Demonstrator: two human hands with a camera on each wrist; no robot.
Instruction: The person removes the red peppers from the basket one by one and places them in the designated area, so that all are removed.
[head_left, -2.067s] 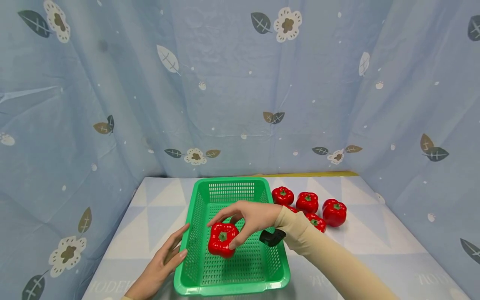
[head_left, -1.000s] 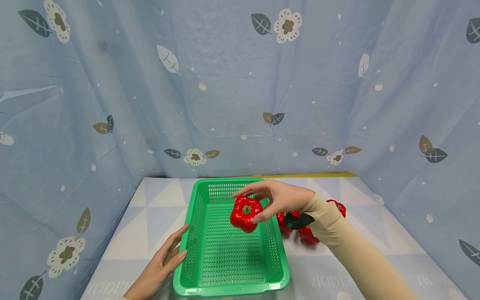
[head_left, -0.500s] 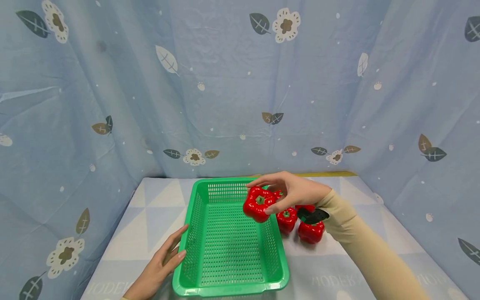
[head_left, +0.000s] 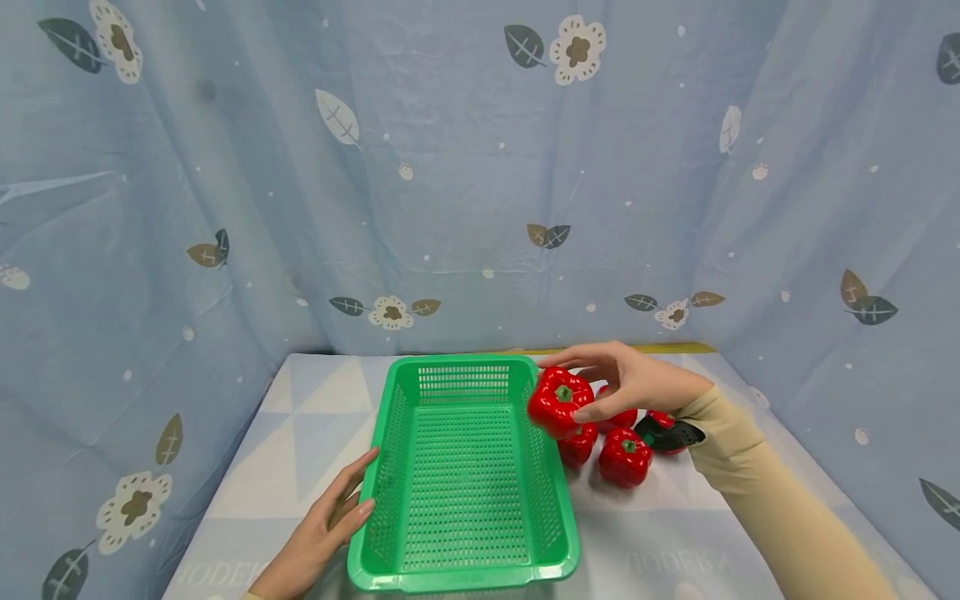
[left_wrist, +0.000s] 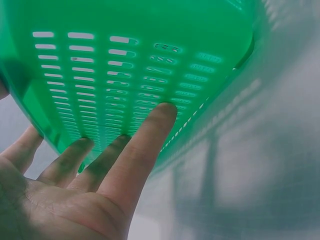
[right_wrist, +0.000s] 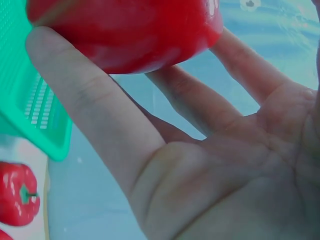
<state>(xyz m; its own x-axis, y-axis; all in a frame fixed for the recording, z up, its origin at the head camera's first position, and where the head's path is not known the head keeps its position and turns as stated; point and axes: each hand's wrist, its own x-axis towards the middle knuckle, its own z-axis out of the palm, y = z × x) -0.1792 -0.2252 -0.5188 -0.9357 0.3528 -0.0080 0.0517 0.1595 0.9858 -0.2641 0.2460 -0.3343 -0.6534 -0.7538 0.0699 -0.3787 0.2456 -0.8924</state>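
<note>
A glossy red bell pepper (head_left: 558,402) is held by my right hand (head_left: 637,382), thumb on the near side and fingers over the far side. It hangs above the right rim of a green perforated basket (head_left: 465,492), whose inside shows bare. In the right wrist view the pepper (right_wrist: 135,37) sits between thumb and fingertips, its top cut off by the frame. My left hand (head_left: 315,529) rests against the basket's left side. Its extended fingers (left_wrist: 135,155) touch the slotted outer wall in the left wrist view.
Several more red bell peppers, one of them a front pepper (head_left: 626,458), lie on the patterned tablecloth (head_left: 300,433) right of the basket, partly hidden by my right hand. A black wrist device (head_left: 667,435) is on that arm. A blue flowered curtain (head_left: 450,208) surrounds the table.
My right hand has carried the pepper from over the basket's middle to the right, up to its right rim. The left hand stays at the basket's left side.
</note>
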